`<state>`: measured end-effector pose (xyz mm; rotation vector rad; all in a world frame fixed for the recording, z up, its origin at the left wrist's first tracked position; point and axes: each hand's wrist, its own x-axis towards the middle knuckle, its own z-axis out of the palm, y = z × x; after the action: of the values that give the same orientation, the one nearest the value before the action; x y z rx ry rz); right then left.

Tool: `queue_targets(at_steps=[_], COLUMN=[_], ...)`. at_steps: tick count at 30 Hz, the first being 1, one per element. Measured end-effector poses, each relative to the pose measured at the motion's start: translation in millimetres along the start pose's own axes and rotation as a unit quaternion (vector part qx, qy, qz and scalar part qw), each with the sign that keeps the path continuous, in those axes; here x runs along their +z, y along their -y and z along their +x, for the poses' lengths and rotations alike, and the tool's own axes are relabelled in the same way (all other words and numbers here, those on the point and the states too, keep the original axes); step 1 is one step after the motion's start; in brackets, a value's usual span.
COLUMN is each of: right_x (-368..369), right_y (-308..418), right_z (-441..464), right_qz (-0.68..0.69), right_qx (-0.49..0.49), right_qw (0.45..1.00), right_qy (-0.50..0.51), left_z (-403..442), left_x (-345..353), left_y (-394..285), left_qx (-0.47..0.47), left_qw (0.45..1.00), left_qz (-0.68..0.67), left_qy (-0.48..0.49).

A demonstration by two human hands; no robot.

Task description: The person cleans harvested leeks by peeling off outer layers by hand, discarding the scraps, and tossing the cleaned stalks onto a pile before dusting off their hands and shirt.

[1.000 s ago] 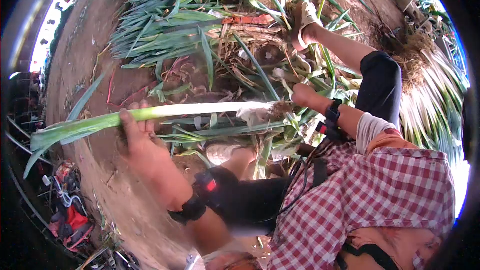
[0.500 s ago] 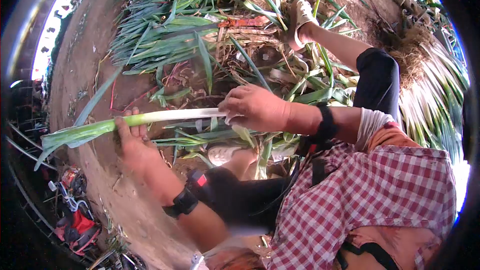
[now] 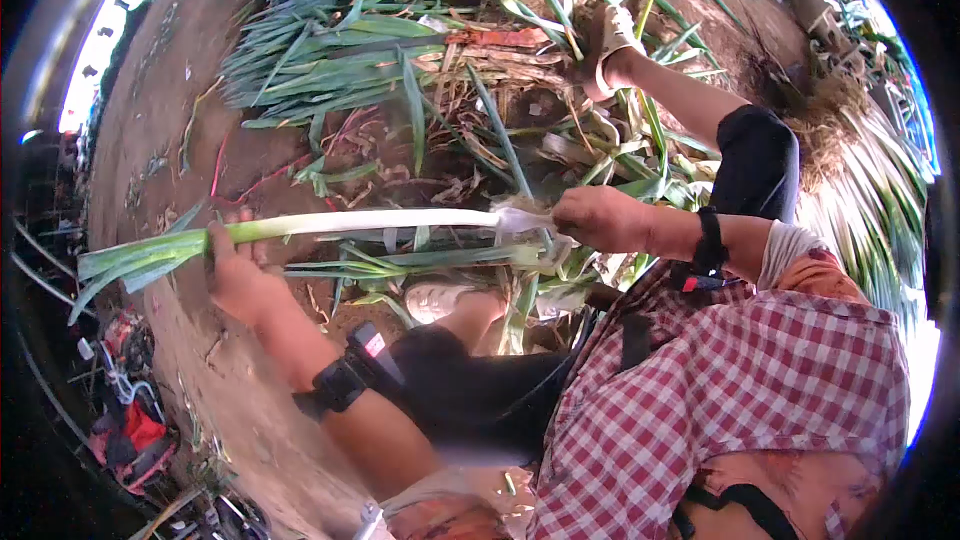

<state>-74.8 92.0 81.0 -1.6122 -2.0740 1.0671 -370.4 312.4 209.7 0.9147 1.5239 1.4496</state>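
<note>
A long, leek-like green onion [image 3: 390, 221] lies level across the view, white shaft to the right and green leaves to the left. My left hand [image 3: 240, 275] is closed around it where the green begins, the leaves sticking out past the fingers. At the other end my right hand [image 3: 603, 219] is closed in a pinch. Between that hand and the white shaft stretches a pale, thin outer skin [image 3: 520, 221], blurred by motion; its far end is hidden in the fingers. Beneath the shaft are loose green leaves [image 3: 430, 259].
A pile of green onions [image 3: 330, 55] covers the ground ahead, with dry trimmings around my foot [image 3: 615, 50]. More onions [image 3: 860, 190] are heaped at the right, white ends showing. Bare soil [image 3: 165, 170] lies to the left. A red and black item [image 3: 140, 435] sits at lower left.
My right hand has moved right, away from the shaft, uncovering its white end and the pale skin. My left hand has shifted slightly left with the onion.
</note>
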Motion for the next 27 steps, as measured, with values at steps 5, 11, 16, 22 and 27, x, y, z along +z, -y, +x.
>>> queue_targets(at_steps=[5,11,16,22,27], right_x=[-23.6,3.7,16.3,-15.1,-32.2], right_y=[11.7,23.3,54.7,109.0,124.8], right_z=[10.3,50.4,61.7,12.5,-11.9], right_qz=[0.107,0.113,0.359,0.351,0.336], right_qx=[-0.022,-0.089,0.015,0.059,0.054], right_qw=[0.983,0.98,0.933,0.931,0.938], right_qy=[-0.147,-0.135,-0.005,0.083,0.068], left_z=[7.2,25.5,31.9,72.6,73.5], left_x=[1.9,-8.3,-18.5,-81.3,-80.9], left_y=[-1.7,-1.5,-7.0,39.0,46.9], left_qx=[0.009,0.031,0.059,0.129,-0.001], left_qw=[0.999,0.995,0.98,0.937,0.905], left_qz=[-0.01,-0.018,0.009,0.043,0.266], left_qy=[-0.032,-0.093,-0.191,-0.323,-0.332])
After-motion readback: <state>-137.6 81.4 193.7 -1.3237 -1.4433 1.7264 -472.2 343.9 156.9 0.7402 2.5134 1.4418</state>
